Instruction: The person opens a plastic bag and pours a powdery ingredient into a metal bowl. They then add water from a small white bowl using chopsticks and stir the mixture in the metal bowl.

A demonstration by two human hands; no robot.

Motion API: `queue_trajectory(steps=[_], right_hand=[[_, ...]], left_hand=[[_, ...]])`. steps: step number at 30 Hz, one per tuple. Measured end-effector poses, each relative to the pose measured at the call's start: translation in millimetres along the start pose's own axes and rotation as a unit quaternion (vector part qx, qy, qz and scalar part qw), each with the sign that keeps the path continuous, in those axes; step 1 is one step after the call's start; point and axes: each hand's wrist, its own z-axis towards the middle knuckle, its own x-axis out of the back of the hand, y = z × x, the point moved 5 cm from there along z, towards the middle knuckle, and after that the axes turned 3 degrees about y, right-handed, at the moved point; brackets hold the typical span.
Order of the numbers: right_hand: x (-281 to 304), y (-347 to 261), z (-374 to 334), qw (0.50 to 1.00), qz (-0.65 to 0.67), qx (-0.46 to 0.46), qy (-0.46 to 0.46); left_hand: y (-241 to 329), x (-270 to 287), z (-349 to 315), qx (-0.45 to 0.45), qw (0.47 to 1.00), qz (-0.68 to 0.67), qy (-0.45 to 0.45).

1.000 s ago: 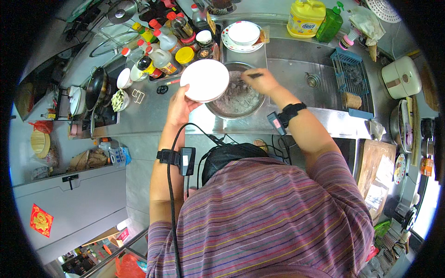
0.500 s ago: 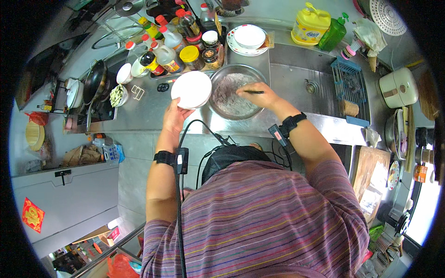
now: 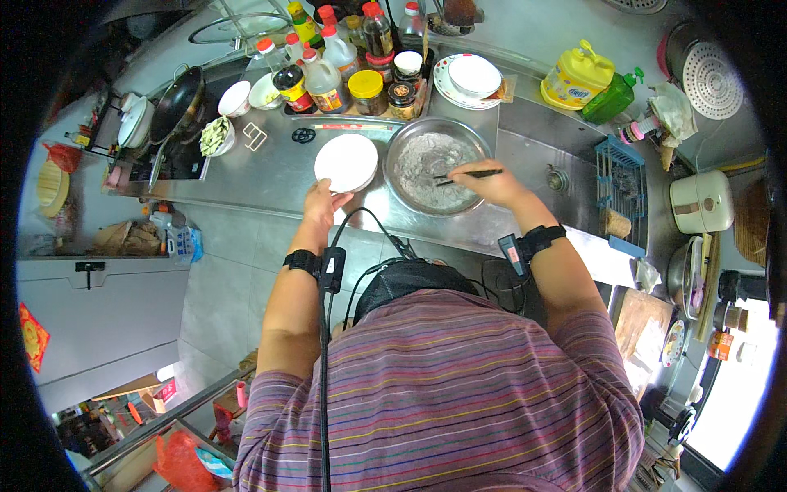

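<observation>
My left hand (image 3: 322, 202) grips the near edge of a white bowl (image 3: 346, 162), thumb at its rim, just left of a wide steel basin (image 3: 395, 187). Whether the bowl holds anything, I cannot tell. Pale, floury powder (image 3: 428, 161) covers the bottom of the basin, looking clumpy in places. In my right hand (image 3: 493, 184) are dark chopsticks (image 3: 441, 179), with fingers closed round them over the basin's right side. Their tips reach into the powder near the middle.
Sauce bottles and jars (image 3: 325, 82) crowd a tray behind the bowl. Stacked plates (image 3: 474, 76) stand behind the basin. The sink (image 3: 525, 156) lies to the right with a blue rack (image 3: 620, 176). At left are a bowl of chopped pale food (image 3: 216, 136) and a wok (image 3: 178, 102).
The whole view has shifted. My right hand has drawn back toward the basin's right side, showing more of the chopsticks. The white bowl sits slightly farther from the basin's rim.
</observation>
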Motion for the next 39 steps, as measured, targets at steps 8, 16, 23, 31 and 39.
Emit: queue_trajectory(steps=[8, 16, 23, 31, 39], right_hand=[[-1.6, 1.7, 5.3, 0.994, 0.014, 0.039, 0.104], [32.0, 9.4, -4.2, 0.996, -0.008, -0.051, 0.077], [46.1, 17.0, 1.2, 0.987, -0.105, 0.036, 0.118], [12.8, -2.3, -29.1, 0.999, -0.051, -0.017, 0.011], [-33.9, -19.4, 7.7, 0.996, 0.046, 0.011, 0.079]], left_hand=[[-10.7, 0.4, 8.4, -0.002, 0.999, 0.009, 0.033], [-23.7, 1.4, 14.4, -0.013, 0.998, 0.007, 0.057], [-17.2, 3.1, 7.3, 0.004, 0.993, 0.073, 0.098], [-42.4, -57.0, -41.7, 0.015, 0.987, 0.161, 0.021], [-65.1, -83.4, -43.8, 0.081, 0.973, 0.215, -0.028]])
